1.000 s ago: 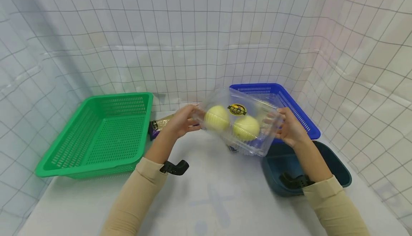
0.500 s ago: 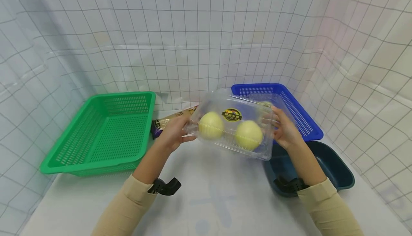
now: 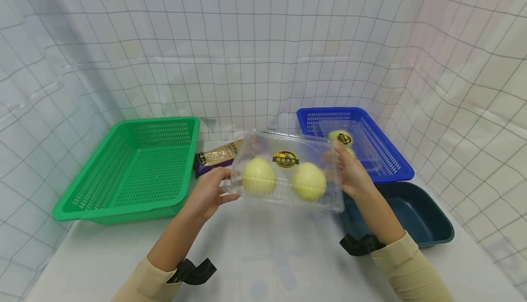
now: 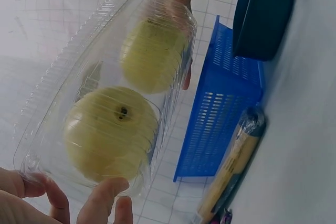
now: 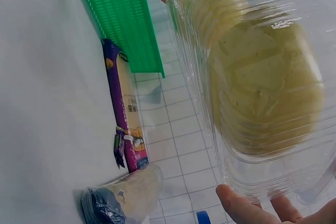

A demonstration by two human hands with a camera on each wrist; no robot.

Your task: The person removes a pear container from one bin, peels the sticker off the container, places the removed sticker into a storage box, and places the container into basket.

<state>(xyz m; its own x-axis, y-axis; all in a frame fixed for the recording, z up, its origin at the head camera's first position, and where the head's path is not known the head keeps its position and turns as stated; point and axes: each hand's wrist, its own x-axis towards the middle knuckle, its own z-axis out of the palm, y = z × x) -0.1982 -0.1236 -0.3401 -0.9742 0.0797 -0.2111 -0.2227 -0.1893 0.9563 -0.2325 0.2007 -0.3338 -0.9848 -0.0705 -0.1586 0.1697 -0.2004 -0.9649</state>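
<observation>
Above a white tabletop (image 3: 243, 240), your left hand (image 3: 207, 192) at nine o'clock and right hand (image 3: 350, 170) at three grip a clear fruit box (image 3: 285, 184) between them, with a dark tub (image 3: 413, 215) at four, green basket (image 3: 160, 174) at nine, blue basket (image 3: 389, 153) at two.

Room seems open beneath the clear box (image 3: 286, 170); green basket (image 3: 156, 174) blocks left.

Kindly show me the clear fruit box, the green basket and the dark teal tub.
Clear fruit box (image 3: 286, 159), head view: its label.
Green basket (image 3: 154, 174), head view: its inside bottom.
Dark teal tub (image 3: 413, 213), head view: its inside surface.
</observation>
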